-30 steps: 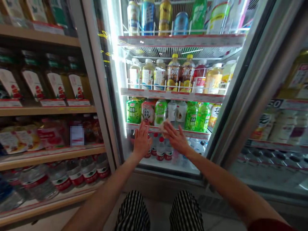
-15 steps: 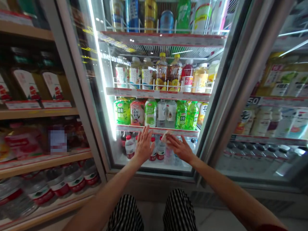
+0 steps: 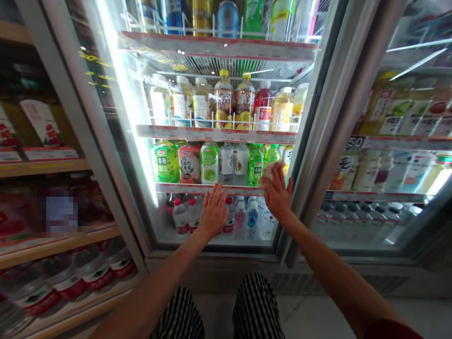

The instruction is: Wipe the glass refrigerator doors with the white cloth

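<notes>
Shop shelves flank a lit drinks fridge, its glass door (image 3: 116, 141) shut. Left hand (image 3: 213, 213) lies flat and open on the glass; right hand (image 3: 276, 192) presses a pale cloth (image 3: 267, 170) near the door's right edge. Wiping looks underway, the upper pane apparently left.

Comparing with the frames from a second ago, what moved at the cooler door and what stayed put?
The right hand, holding a small pale cloth, slid rightward and up across the glass door toward its right edge. The view itself drifted right, so the cooler sits further left in frame. The left hand stayed flat on the glass, fingers spread, over the red-capped bottles. The bottles kept their places.
</notes>
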Motion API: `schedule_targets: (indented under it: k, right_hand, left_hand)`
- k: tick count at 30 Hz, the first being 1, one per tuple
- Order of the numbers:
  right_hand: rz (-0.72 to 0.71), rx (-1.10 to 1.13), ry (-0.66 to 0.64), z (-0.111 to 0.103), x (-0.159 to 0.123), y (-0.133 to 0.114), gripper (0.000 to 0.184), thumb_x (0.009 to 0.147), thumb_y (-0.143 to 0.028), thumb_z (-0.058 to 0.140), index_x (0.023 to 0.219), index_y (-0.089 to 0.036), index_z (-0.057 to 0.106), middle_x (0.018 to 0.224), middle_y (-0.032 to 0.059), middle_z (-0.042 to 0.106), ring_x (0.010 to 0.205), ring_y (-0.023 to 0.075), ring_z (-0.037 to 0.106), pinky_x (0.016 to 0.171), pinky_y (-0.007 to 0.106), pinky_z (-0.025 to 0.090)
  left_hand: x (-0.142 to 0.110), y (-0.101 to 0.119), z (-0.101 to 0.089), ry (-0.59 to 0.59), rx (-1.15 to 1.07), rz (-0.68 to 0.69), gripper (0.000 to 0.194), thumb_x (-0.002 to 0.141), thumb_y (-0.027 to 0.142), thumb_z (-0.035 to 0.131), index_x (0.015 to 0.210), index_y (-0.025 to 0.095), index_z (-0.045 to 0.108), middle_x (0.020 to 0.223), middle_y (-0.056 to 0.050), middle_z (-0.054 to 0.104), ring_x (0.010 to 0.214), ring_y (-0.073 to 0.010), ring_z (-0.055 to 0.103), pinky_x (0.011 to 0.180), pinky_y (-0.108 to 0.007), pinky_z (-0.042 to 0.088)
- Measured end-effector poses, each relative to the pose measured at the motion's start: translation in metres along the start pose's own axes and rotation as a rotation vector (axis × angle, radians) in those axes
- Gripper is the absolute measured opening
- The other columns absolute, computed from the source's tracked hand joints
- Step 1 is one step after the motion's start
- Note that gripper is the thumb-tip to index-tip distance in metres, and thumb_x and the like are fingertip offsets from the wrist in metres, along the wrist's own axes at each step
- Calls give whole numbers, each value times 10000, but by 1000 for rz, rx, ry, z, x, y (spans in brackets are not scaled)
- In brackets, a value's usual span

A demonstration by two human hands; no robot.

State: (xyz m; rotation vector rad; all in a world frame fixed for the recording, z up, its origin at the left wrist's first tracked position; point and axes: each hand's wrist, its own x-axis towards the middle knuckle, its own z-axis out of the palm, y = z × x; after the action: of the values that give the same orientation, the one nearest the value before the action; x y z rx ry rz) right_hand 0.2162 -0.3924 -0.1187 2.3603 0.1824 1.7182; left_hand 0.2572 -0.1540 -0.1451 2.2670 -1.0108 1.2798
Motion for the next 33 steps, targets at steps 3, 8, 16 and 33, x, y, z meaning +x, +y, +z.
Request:
schedule_targets:
  k: [3, 8, 16, 33]
  right_hand:
    - [132, -32, 59, -2, -7, 5, 470, 853, -227, 434, 1321, -200, 404, 1477, 119, 239, 1374, 262, 179, 1091, 537, 153]
    - [79, -34, -77, -1, -77, -5, 490, 843, -171, 429, 1329, -216, 389, 1475, 98, 248, 1367, 251, 209, 1084, 530, 212]
    - [253, 35, 102, 4, -37, 8, 597, 845, -176, 416, 1411, -182, 226, 1512, 107, 68, 1379, 303, 126, 1052, 550, 281]
    - [-234, 95, -128, 18, -43, -54, 444, 838, -135, 418, 1267, -241, 467, 1432, 53, 353, 1378, 187, 168, 1138, 472, 37]
  left_hand:
    - [2, 3, 2, -1, -12, 12, 546, 802, 188, 457, 1328, 129, 321, 1462, -154, 235, 1378, -235, 132, 1103, -467, 199]
    - [3, 3, 0, -11, -5, 15, 551, 795, 180, 460, 1327, 130, 325, 1463, -152, 233, 1380, -237, 119, 1102, -470, 200]
    - [4, 5, -2, 9, -8, 6, 543, 804, 190, 451, 1328, 130, 321, 1460, -152, 241, 1377, -237, 137, 1100, -474, 199]
    - [-26, -32, -4, 1, 31, -89, 570, 781, 181, 467, 1333, 134, 333, 1458, -150, 248, 1371, -249, 155, 1098, -479, 203]
